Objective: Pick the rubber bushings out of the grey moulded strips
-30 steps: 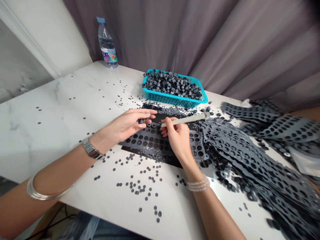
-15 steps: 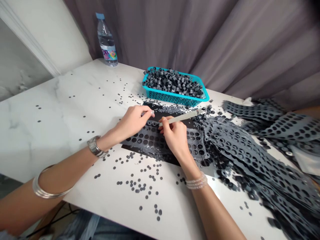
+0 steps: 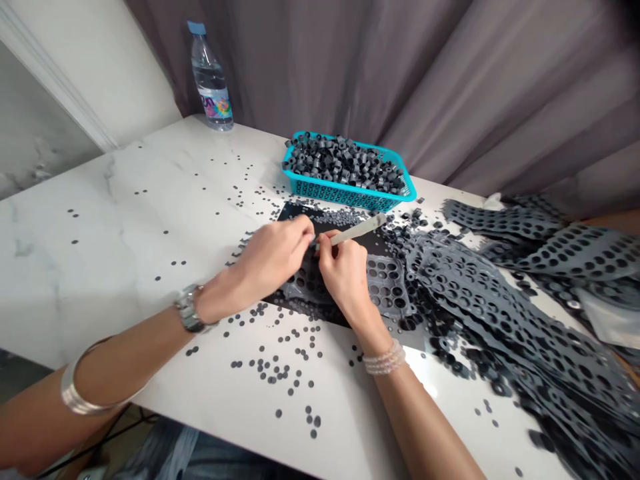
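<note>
A grey rubber sheet full of round holes (image 3: 385, 280) lies on a black mat (image 3: 295, 212) in the middle of the white marble table (image 3: 125, 213). My right hand (image 3: 345, 273) is closed on a pale, flat stick-like tool (image 3: 357, 230) that points up and to the right. My left hand (image 3: 273, 257) rests over the sheet with its fingertips pinched together right at the tool's lower end; what they pinch is too small to make out. Both hands touch each other above the sheet.
A turquoise basket (image 3: 345, 193) heaped with small dark rings stands behind the hands. Many punched grey sheets (image 3: 525, 313) pile up on the right. Small dark discs (image 3: 280, 373) are scattered over the table. A water bottle (image 3: 210, 83) stands at the far left corner by a grey curtain.
My left hand has slid right and its fingers have closed against the tool's tip. The right hand has drawn nearer with the tool. The view has shifted slightly.
</note>
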Action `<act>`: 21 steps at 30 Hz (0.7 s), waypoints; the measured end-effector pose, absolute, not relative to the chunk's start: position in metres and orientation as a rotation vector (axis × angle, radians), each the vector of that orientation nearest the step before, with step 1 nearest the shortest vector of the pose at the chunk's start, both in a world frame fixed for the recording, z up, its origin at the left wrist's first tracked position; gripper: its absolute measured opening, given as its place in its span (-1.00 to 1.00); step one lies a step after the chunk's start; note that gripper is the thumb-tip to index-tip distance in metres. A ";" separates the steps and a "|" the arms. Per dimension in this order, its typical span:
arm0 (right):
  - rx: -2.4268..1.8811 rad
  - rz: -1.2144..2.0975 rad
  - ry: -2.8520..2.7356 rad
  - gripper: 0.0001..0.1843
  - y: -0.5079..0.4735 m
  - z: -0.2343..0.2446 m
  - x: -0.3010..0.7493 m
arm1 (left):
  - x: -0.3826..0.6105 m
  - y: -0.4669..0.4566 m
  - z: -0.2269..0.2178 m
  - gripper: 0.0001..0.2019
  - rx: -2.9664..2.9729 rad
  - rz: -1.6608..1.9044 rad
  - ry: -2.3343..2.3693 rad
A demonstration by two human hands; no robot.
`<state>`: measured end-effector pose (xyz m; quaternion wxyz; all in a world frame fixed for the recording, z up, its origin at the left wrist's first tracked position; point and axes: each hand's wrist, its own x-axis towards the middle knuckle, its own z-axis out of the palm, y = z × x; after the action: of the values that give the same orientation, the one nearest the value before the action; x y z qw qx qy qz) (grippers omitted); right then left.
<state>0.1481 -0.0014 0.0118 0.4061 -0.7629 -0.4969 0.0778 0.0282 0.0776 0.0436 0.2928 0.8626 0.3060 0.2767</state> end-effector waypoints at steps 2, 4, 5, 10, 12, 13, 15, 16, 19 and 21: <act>-1.889 0.263 -1.205 -0.67 -0.001 0.011 0.150 | 0.025 0.084 0.054 -0.95 1.873 0.808 0.833; -1.832 0.338 -1.126 -0.66 -0.002 0.009 0.152 | 0.021 0.096 0.058 -0.93 1.368 0.669 0.766; -1.800 0.364 -1.075 -0.64 -0.003 0.009 0.153 | 0.020 0.102 0.058 -0.90 1.143 0.570 0.732; -1.653 0.383 -0.857 -0.59 -0.010 0.010 0.155 | 0.020 0.112 0.047 -0.94 0.557 0.367 0.713; -1.620 0.386 -0.814 -0.60 -0.012 0.012 0.155 | 0.021 0.108 0.046 -0.95 0.497 0.354 0.676; -1.611 0.389 -0.799 -0.61 -0.013 0.013 0.155 | 0.021 0.106 0.047 -0.95 0.473 0.340 0.652; -1.602 0.398 -0.776 -0.63 -0.013 0.015 0.154 | 0.022 0.102 0.049 -0.95 0.427 0.302 0.605; -1.599 0.408 -0.762 -0.64 -0.013 0.015 0.154 | 0.022 0.101 0.049 -0.95 0.406 0.283 0.583; -1.581 0.445 -0.713 -0.65 -0.012 0.015 0.155 | 0.022 0.099 0.048 -0.96 0.393 0.260 0.561; -1.566 0.457 -0.694 -0.66 -0.013 0.016 0.155 | 0.021 0.099 0.046 -0.98 0.437 0.302 0.597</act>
<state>0.1551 -0.0126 0.0164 0.6322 -0.6843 -0.3034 0.1998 0.0211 0.0987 0.0458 0.9212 0.2128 0.2907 0.1472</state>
